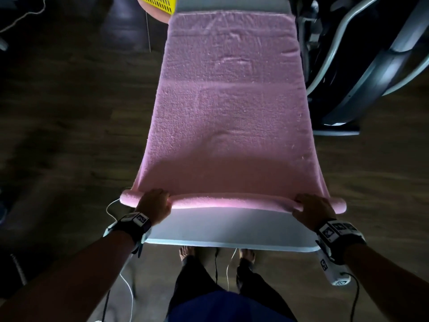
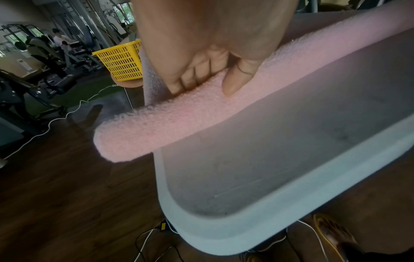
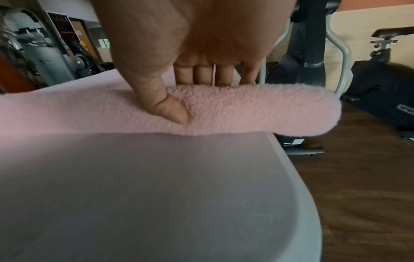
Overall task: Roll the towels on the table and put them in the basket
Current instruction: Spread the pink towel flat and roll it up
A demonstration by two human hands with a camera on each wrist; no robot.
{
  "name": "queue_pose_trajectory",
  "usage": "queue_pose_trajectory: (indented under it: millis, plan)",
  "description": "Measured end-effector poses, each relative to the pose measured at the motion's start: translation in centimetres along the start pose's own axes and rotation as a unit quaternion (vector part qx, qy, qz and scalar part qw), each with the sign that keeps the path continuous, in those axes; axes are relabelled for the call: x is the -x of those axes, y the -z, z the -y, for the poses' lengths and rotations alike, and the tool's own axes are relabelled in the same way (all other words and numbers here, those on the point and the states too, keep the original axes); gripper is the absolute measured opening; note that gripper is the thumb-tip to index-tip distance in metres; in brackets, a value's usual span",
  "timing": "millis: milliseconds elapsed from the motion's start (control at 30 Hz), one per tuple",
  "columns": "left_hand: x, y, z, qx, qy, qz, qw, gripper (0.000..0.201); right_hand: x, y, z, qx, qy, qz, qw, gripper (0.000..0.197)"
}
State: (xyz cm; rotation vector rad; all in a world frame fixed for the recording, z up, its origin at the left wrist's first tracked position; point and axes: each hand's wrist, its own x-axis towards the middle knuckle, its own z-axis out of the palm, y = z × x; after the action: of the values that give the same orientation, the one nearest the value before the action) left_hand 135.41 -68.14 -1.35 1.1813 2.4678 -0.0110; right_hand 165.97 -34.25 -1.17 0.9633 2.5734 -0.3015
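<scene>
A pink towel (image 1: 232,108) lies flat along the narrow white table (image 1: 232,228). Its near end is rolled into a thin tube (image 1: 232,202) that sticks out past both table sides. My left hand (image 1: 154,204) grips the tube near its left end, fingers curled over the top and thumb on the near side (image 2: 235,83). My right hand (image 1: 312,209) grips the tube (image 3: 257,109) near its right end, thumb (image 3: 170,109) pressed into the pile. A yellow basket (image 1: 156,3) stands at the table's far left corner, also seen in the left wrist view (image 2: 121,62).
Exercise machines (image 1: 362,61) stand close on the right of the table, and an exercise bike (image 3: 380,85) beyond. Dark wooden floor (image 1: 69,135) lies to the left with white cables (image 1: 120,275) trailing near my bare feet (image 1: 185,252). People stand far off (image 2: 44,49).
</scene>
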Motion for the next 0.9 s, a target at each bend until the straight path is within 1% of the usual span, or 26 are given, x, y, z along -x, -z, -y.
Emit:
queue_pose_trajectory:
  millis: [67,133,167,200,233,267,300,333,367,400,433,467,533,567,600,633,667,733,800,900]
  plan:
    - [0.6,0.4,-0.7,-0.023,0.019,0.061,0.998,0.036,0.9,0.3,0.2,0.041,-0.010,0.047,0.998,0.033]
    - [0.9,0.4,-0.7,-0.041,0.048,0.139,0.988,0.036,1.8,0.4,0.3,0.052,-0.012,0.089,0.995,0.036]
    - [1.1,0.3,-0.5,-0.025,0.051,0.149,0.987,0.036,2.3,0.2,0.3,0.037,-0.011,0.087,0.995,0.036]
    - [1.3,-0.1,0.0,-0.010,0.041,0.128,0.991,0.036,2.7,-0.2,0.1,0.002,-0.008,0.063,0.998,0.035]
    - [1.7,-0.3,0.4,0.000,0.024,0.063,0.998,0.036,3.2,-0.6,-0.1,-0.036,-0.009,0.019,0.999,0.037]
    - [1.9,-0.5,0.8,0.013,0.011,-0.011,1.000,0.036,3.6,-1.1,-0.3,-0.063,-0.008,-0.040,0.997,0.043]
    - [2.4,-0.8,0.9,0.035,0.003,-0.074,0.997,0.034,3.9,-1.7,-0.5,-0.075,-0.005,-0.091,0.993,0.049]
    - [3.0,-1.0,0.9,0.055,-0.004,-0.124,0.991,0.034,4.3,-2.3,-0.5,-0.087,0.005,-0.122,0.989,0.051]
    - [3.7,-1.3,0.7,0.071,-0.006,-0.135,0.988,0.036,4.9,-3.0,-0.6,-0.091,0.020,-0.137,0.986,0.049]
    - [4.2,-2.0,0.6,0.074,-0.016,-0.137,0.988,0.038,5.3,-3.9,-0.6,-0.084,0.035,-0.136,0.987,0.046]
    - [4.7,-2.6,0.4,0.063,-0.027,-0.129,0.989,0.039,5.8,-4.8,-0.5,-0.078,0.046,-0.129,0.988,0.049]
    - [5.2,-3.3,0.5,0.050,-0.040,-0.118,0.991,0.043,6.2,-5.4,-0.4,-0.079,0.052,-0.117,0.989,0.058]
    - [5.3,-4.1,0.9,0.014,-0.045,-0.070,0.996,0.069,6.2,-5.6,-0.4,-0.084,0.043,-0.104,0.990,0.075]
    - [5.1,-4.1,0.9,0.009,-0.039,-0.054,0.998,0.078,5.9,-5.2,-0.3,-0.072,0.029,-0.098,0.992,0.076]
    - [4.6,-3.9,0.9,0.010,-0.031,-0.057,0.998,0.081,5.3,-4.8,-0.2,-0.059,0.015,-0.100,0.993,0.075]
    - [4.2,-3.5,0.7,0.014,-0.027,-0.060,0.998,0.078,4.7,-4.6,-0.2,-0.044,0.003,-0.108,0.993,0.073]
    - [3.6,-3.4,0.7,0.013,-0.032,-0.078,0.996,0.073,4.2,-4.5,-0.1,-0.032,-0.004,-0.102,0.994,0.071]
    - [3.0,-3.5,0.7,0.013,-0.034,-0.091,0.995,0.056,3.3,-4.5,-0.2,-0.022,-0.015,-0.080,0.996,0.068]
    - [3.2,-3.8,0.6,0.030,-0.012,-0.100,0.994,0.043,3.1,-4.6,-0.3,-0.053,-0.019,-0.080,0.995,0.062]
    - [4.3,-4.7,0.2,0.052,0.007,-0.101,0.993,0.038,4.2,-5.4,-0.6,-0.074,0.025,-0.143,0.987,0.054]
